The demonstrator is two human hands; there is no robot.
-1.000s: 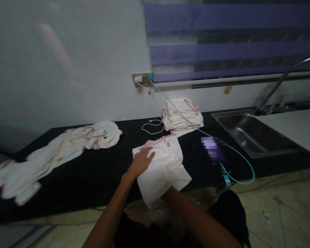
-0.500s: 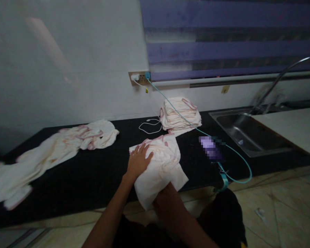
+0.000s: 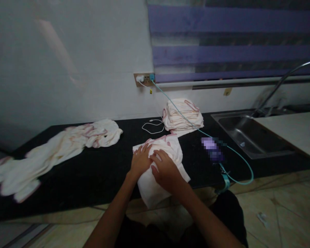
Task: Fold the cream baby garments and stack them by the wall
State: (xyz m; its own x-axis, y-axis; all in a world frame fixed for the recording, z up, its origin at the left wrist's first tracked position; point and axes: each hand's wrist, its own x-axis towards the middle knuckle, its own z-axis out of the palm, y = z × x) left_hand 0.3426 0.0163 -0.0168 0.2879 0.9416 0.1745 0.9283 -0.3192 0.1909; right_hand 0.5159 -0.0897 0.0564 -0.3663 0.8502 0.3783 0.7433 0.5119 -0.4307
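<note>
A white cloth garment with pink trim [image 3: 155, 187] lies partly folded at the counter's front, its lower end hanging over the edge. My left hand [image 3: 141, 159] rests on its upper left part, fingers stretched out. Beside it, my right hand [image 3: 166, 170] lies on top of the cloth with fingers apart, its fingertips close to the left hand. Behind them stands a stack of folded white cloths with pink edging [image 3: 183, 117]. More loose white cloth with pink trim [image 3: 59, 148] is spread in a crumpled heap at the left.
The black counter [image 3: 93, 175] runs along a wall. A blurred-out phone [image 3: 212, 150] lies to the right, near a teal cable [image 3: 244, 158]. A white cable [image 3: 153, 132] curls beside the stack. At the right are a metal sink [image 3: 244, 132] and a white board [image 3: 297, 127].
My right hand has come out from under the cloth's front end and now lies on top of it. My left hand stays on the cloth. The view has shifted slightly.
</note>
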